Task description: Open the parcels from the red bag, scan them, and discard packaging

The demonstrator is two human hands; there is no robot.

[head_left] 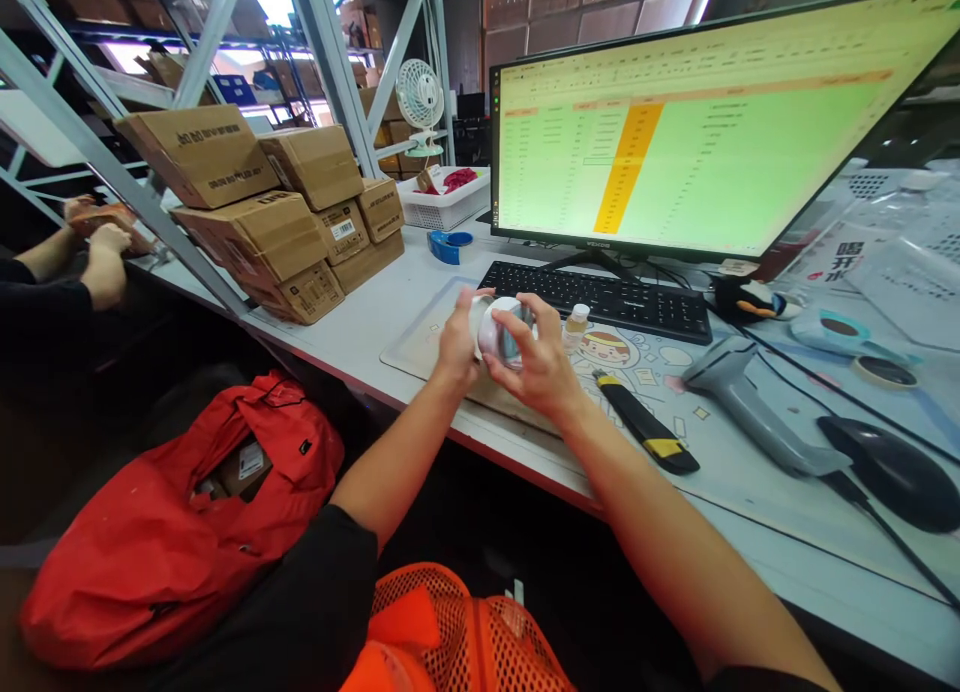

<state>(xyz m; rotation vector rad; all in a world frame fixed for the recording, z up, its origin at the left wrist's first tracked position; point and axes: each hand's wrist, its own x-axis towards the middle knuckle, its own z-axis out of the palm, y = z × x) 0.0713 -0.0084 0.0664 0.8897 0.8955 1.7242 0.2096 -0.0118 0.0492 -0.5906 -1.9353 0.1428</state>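
Note:
Both hands meet over the near edge of the desk mat, around a small round white item (498, 332) with a shiny silvery side. My right hand (536, 357) curls its fingers over the right side of it. My left hand (459, 342) grips the left side. The item's kind is unclear, as fingers and blur cover part of it. Just right of it, a small clear bottle with a white cap (577, 322) stands on the mat. Closer to my right forearm lies a black and yellow utility knife (645, 422).
Behind the hands are a keyboard (600, 297) and a monitor (675, 152). A grey barcode scanner (757, 402) and a black mouse (892, 472) lie right. Stacked cardboard boxes (255, 232) stand left, near a blue tape dispenser (448, 246). Another person's hands (105, 252) show far left.

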